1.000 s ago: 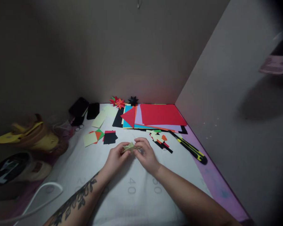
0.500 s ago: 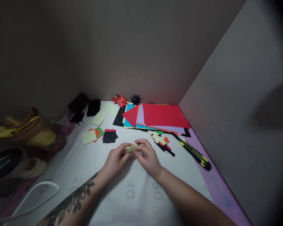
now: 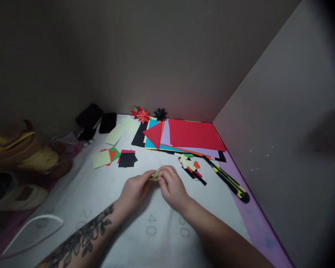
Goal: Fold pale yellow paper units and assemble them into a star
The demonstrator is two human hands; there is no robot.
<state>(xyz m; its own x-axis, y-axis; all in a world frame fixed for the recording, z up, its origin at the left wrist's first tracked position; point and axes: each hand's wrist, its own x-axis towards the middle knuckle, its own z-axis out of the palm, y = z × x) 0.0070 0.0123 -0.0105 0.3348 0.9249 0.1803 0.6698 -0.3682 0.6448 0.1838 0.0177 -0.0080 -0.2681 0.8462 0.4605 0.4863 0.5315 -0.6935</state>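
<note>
My left hand (image 3: 135,190) and my right hand (image 3: 171,188) meet over the white mat (image 3: 145,238), fingers pinched together on a small pale yellow folded paper piece (image 3: 154,175). Most of that piece is hidden between the fingertips. Just beyond the right hand lie small paper scraps (image 3: 190,165) in yellow, orange, red and black. Behind them sits a stack of coloured paper sheets (image 3: 190,137) with a red sheet on top.
A yellow-and-black utility knife (image 3: 227,179) lies at the right by the purple edge. Small paper squares (image 3: 111,157) lie left of centre. Three folded paper stars (image 3: 145,114) sit by the back wall, dark phones (image 3: 96,118) and a yellow bag (image 3: 25,152) at left.
The hands have closed in on the folded piece, so less of it shows now. The view has shifted slightly; the hands stay at the same spot on the mat.
</note>
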